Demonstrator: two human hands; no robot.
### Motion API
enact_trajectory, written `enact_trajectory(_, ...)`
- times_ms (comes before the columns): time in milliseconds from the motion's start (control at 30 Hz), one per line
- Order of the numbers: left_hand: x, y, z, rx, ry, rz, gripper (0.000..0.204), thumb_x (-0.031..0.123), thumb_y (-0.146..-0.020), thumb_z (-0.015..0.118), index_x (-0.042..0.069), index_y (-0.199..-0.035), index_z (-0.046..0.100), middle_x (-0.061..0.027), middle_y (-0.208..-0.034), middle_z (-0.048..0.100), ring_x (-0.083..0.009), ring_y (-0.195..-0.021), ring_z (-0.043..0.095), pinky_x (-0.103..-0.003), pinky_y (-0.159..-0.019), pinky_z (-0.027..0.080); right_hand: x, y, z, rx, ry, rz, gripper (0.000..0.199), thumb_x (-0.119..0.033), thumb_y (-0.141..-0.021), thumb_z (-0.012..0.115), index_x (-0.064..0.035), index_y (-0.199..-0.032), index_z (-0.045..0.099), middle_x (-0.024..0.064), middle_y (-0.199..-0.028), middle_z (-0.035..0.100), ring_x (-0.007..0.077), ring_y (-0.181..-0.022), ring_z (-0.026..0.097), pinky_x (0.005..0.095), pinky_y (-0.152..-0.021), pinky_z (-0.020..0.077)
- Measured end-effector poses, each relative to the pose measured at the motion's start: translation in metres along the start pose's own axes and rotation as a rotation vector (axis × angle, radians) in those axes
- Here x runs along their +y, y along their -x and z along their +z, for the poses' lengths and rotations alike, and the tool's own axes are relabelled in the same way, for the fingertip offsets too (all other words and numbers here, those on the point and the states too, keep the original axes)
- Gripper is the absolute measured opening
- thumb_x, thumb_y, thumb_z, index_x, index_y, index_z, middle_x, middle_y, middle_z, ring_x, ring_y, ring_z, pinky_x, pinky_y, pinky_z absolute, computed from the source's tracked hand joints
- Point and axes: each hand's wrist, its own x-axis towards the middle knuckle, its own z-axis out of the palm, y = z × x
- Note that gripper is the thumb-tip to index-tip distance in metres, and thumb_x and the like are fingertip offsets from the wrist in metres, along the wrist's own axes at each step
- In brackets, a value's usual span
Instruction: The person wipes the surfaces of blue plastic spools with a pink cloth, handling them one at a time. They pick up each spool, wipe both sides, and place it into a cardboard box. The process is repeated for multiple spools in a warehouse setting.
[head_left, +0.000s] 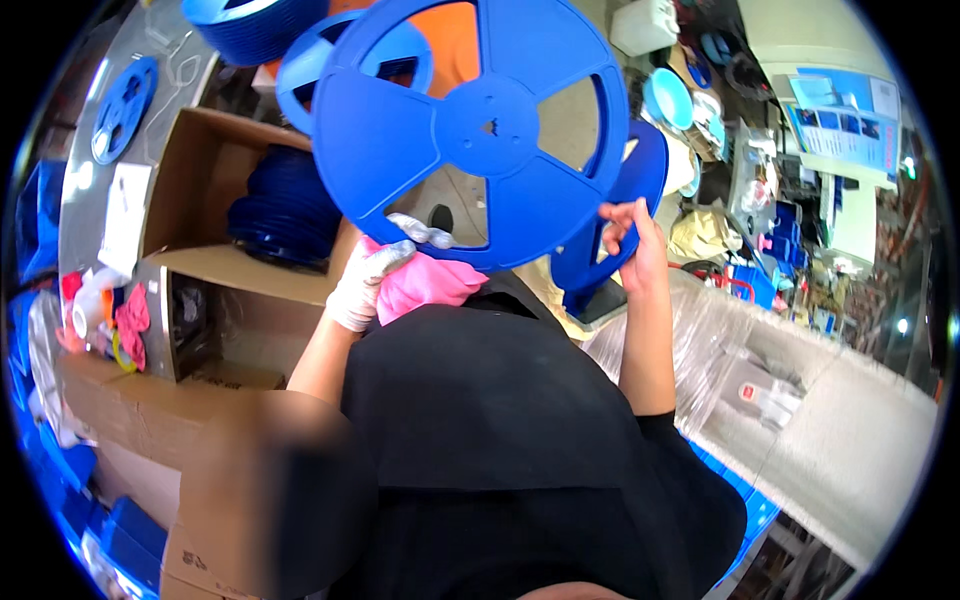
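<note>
A large blue plastic reel [380,145] with cut-out windows and a round hub faces me in front of my chest. My left hand [368,282], in a whitish glove, grips its lower left rim; gloved fingertips show through the bottom window. Bunched under that hand lies a pink cloth [430,285], pressed against the rim. My right hand [635,240] is bare, at the reel's lower right edge. Its fingers are bent and apart, with a fingertip at the rim. Partly hidden behind the reel, another blue reel [645,175] stands tilted by my right hand.
To the left, an open cardboard box [190,190] holds several dark blue reels [285,205]. More blue reels [255,30] are stacked at the far left. A wrapped pale surface [830,430] stretches along my right. A light blue basin [668,98] stands at the far right.
</note>
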Motion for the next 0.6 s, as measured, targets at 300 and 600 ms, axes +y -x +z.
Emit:
enact_trajectory(300,0.003,0.015,-0.012,0.017,0.237,-0.020,0.024,0.005,-0.075,0.068,0.001,-0.096,0.060,-0.0189,-0.097,0.065,-0.0321,-0.101,0.061,-0.048,-0.098,0.045,0.046,-0.008,-0.027,0.198,0.221,0.312,0.064,-0.068,-0.090,0.038,-0.0073,-0.084,0.058,0.0079,-0.079,0.062,0.0169,-0.068,0.062,0.0270,-0.054,0.0492)
enact_trajectory(600,0.002,0.017,-0.021,-0.022,0.215,-0.011,0.017,0.006,-0.080,0.065,0.005,-0.096,0.061,-0.0161,-0.099,0.065,-0.0303,-0.096,0.061,-0.043,-0.094,0.048,0.055,-0.013,-0.015,0.161,0.265,0.264,0.064,-0.068,-0.089,0.041,-0.0061,-0.086,0.058,0.0156,-0.083,0.065,0.0212,-0.074,0.065,0.0268,-0.053,0.0491)
